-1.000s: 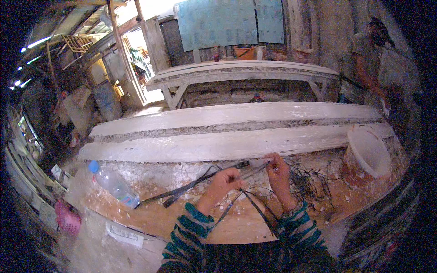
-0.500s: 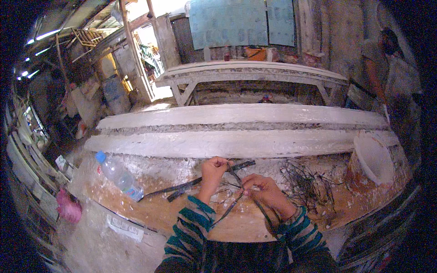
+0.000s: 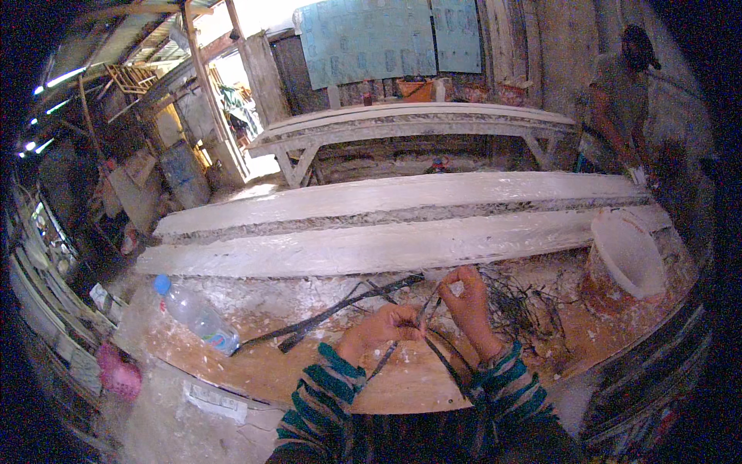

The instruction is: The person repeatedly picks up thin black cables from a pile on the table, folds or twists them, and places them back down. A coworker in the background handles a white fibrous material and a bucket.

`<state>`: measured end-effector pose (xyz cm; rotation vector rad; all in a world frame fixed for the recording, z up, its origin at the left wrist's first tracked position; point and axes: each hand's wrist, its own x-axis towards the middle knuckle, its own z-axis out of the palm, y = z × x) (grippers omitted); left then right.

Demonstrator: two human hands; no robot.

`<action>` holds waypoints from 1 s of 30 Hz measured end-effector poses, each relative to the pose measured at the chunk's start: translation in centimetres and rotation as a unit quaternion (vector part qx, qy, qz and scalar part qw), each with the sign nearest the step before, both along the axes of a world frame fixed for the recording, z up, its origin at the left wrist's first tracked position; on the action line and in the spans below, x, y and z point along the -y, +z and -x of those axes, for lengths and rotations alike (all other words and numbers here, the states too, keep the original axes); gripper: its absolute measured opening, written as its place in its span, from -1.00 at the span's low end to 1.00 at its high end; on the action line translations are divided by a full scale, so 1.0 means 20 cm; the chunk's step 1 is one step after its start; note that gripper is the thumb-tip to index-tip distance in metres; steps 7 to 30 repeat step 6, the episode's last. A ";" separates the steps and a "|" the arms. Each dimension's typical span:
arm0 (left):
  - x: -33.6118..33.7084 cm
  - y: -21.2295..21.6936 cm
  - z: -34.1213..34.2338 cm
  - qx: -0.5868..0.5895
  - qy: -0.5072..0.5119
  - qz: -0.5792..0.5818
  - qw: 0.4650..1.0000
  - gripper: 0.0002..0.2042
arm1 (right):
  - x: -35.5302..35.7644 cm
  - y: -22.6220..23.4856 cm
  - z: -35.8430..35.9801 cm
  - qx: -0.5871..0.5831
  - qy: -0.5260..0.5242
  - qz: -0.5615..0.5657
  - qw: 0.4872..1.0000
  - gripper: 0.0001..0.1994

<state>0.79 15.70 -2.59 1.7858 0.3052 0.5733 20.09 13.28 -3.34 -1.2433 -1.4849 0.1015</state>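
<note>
Presently your left hand (image 3: 384, 326) and right hand (image 3: 466, 296) each pinch closed on thin dark strips (image 3: 433, 348), held just above the counter (image 3: 255, 371), with a wire tangle (image 3: 533, 305) at right, a plastic bottle (image 3: 197, 315) at left, and a white bucket (image 3: 627, 255) beyond.

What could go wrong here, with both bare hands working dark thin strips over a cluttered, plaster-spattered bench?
1. The left hand and right hand are bare and grip the dark thin strips; a stiff edge or end could probably nick the fingers.
2. A tangled pile of dark strands lies right beside the right hand; the strips could snag in it.
3. The clear plastic bottle with a blue cap lies on its side by long strips and might roll if these are dragged.
</note>
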 end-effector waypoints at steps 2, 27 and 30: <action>-0.02 -0.05 0.02 0.045 0.034 -0.007 0.998 -0.90 | -0.02 0.00 0.02 0.030 -0.051 -0.066 0.996 -0.91; -0.14 -0.14 0.05 0.070 0.075 0.139 0.985 -0.89 | 0.00 0.05 0.02 -0.006 -0.034 0.016 0.999 -0.85; -0.14 -0.14 0.05 0.070 0.075 0.139 0.985 -0.89 | 0.00 0.05 0.02 -0.006 -0.034 0.016 0.999 -0.85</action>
